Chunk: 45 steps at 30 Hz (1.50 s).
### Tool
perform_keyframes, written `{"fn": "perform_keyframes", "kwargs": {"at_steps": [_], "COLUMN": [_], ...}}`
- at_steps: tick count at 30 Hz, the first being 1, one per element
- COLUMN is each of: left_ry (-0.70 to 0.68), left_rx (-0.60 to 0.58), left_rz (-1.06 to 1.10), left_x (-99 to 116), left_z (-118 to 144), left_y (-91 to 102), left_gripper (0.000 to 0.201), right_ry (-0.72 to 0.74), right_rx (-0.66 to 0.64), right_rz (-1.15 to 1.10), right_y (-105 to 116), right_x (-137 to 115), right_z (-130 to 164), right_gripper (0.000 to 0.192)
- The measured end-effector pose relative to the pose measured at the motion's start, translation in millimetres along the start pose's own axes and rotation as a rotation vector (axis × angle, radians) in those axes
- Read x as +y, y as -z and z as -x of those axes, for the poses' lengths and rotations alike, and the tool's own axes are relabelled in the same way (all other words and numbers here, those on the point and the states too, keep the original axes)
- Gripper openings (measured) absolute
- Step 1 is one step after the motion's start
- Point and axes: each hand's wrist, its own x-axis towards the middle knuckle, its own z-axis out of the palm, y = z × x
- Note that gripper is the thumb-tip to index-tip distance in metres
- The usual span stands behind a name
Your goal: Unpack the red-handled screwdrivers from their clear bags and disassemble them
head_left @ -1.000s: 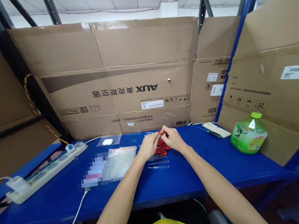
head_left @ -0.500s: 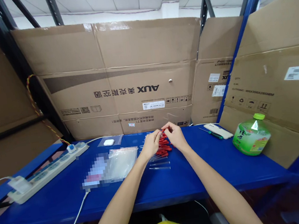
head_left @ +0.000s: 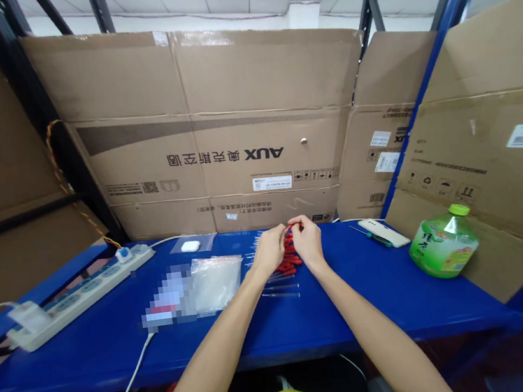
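Both hands, left hand (head_left: 269, 248) and right hand (head_left: 307, 241), pinch one red-capped piece (head_left: 289, 226) together above the red pile (head_left: 289, 258) at twelve o'clock on the counter (head_left: 306, 318). Several clear tubes (head_left: 279, 287) at six o'clock of the pile lie untouched, so I judge much remains.

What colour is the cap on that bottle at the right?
Light green; the bottle's cap shows clearly in the head view.

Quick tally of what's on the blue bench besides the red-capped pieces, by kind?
Power strip: 1
Clear plastic bags: 1 stack
White earbud case: 1
Green bottle: 1
White phone-like device: 1
Green-handled tool: 1
Total: 6
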Motion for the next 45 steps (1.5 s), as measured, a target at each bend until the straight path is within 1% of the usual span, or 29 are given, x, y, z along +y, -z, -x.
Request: {"fn": "perform_keyframes", "kwargs": {"at_steps": [2,6,7,8,9,12,15,18,22,24,27,29,32,35,38,41,45], "left_ry": [-0.006,-0.032,-0.043,-0.052,-0.059,-0.059,-0.043,-0.026,0.023,0.05,0.079,0.078,0.087,0.116,0.132,0.116,0.108], "left_rx": [-0.002,-0.013,-0.014,-0.012,-0.008,0.023,0.034,-0.015,-0.07,-0.099,-0.175,-0.221,-0.257,-0.266,-0.265,-0.261,-0.243], "left_rz": [0.013,0.099,0.125,0.15,0.171,0.177,0.073,-0.045,-0.144,-0.194,-0.252,-0.264,-0.287,-0.337,-0.373,-0.385,-0.38], "left_x": [-1.4,-1.7,-1.8,-2.0,-2.5,-4.9,-7.7,-8.8,-7.2,-6.1,-5.3,-4.9,-3.5,-1.1,0.5,0.3,-0.3], "left_z": [-1.3,-3.7,-4.0,-4.1,-3.8,-1.3,2.9,6.8,10.8,12.8,15.1,15.8,15.1,14.1,13.7,13.7,14.1], "left_y": [-0.1,3.7,5.2,6.7,8.1,11.4,13.8,15.9,17.3,17.5,18.1,18.4,18.0,17.2,17.8,20.3,23.1], "left_gripper": [0.03,0.033,0.034,0.034,0.035,0.033,0.027,0.02,0.013,0.011,0.013,0.017,0.025,0.031,0.034,0.035,0.035], "right_ry": [-0.06,-0.259,-0.284,-0.279,-0.243,-0.047,0.112,0.188,0.272,0.296,0.319,0.326,0.321,0.326,0.34,0.333,0.332], "right_rx": [-0.005,-0.053,-0.081,-0.115,-0.158,-0.277,-0.344,-0.367,-0.423,-0.464,-0.496,-0.492,-0.47,-0.45,-0.465,-0.47,-0.434], "right_rz": [-0.097,-0.443,-0.51,-0.547,-0.549,-0.413,-0.215,-0.045,0.186,0.264,0.335,0.387,0.456,0.489,0.49,0.479,0.44], "right_y": [-3.6,-9.3,-8.9,-7.5,-5.3,4.3,12.6,16.4,16.6,16.0,14.9,13.8,12.1,11.4,11.7,11.3,9.7], "right_x": [5.0,11.9,12.5,12.6,12.5,11.3,10.5,10.6,12.7,14.3,16.3,16.8,15.7,12.6,9.0,6.1,6.1], "right_z": [-2.5,-6.7,-7.9,-9.0,-10.0,-11.3,-9.5,-7.0,-5.1,-4.4,-3.2,-2.6,-1.6,-0.7,0.7,2.2,2.9], "right_gripper": [0.02,0.018,0.02,0.021,0.023,0.024,0.024,0.025,0.016,0.014,0.014,0.013,0.012,0.016,0.019,0.021,0.022]}}
